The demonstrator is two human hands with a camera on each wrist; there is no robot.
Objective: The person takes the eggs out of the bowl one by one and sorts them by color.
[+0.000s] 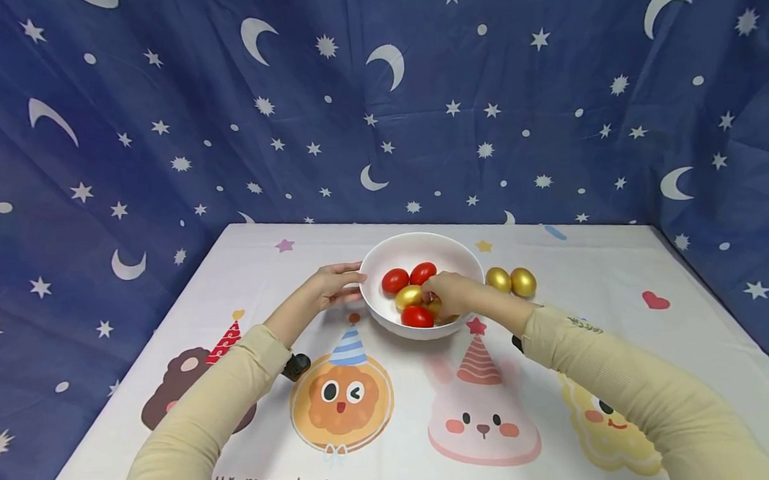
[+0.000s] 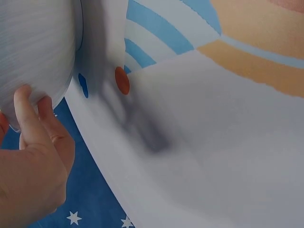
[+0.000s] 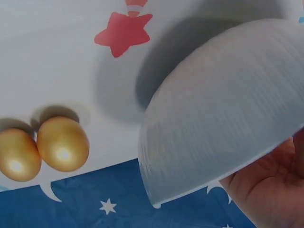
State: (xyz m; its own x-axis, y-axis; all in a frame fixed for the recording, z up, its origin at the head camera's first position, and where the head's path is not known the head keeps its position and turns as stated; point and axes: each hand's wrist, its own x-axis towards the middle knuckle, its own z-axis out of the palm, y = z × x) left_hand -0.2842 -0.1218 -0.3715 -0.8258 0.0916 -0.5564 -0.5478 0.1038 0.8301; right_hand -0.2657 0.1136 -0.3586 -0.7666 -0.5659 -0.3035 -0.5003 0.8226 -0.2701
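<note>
Head view: the white bowl is pinched at its rim by the left hand, presumably for steadiness. The right hand is placed inside, its fingertips among red eggs and gold eggs. Two outer eggs are set right of those fingers, on the surface. Nearer the wearer than both hands, "ur mood always smile" is printed, cropped.

Left wrist view: the fingers are pressed to the bowl's outer wall.

Right wrist view: the fingers are concealed; whether an egg is gripped cannot be told.
</note>
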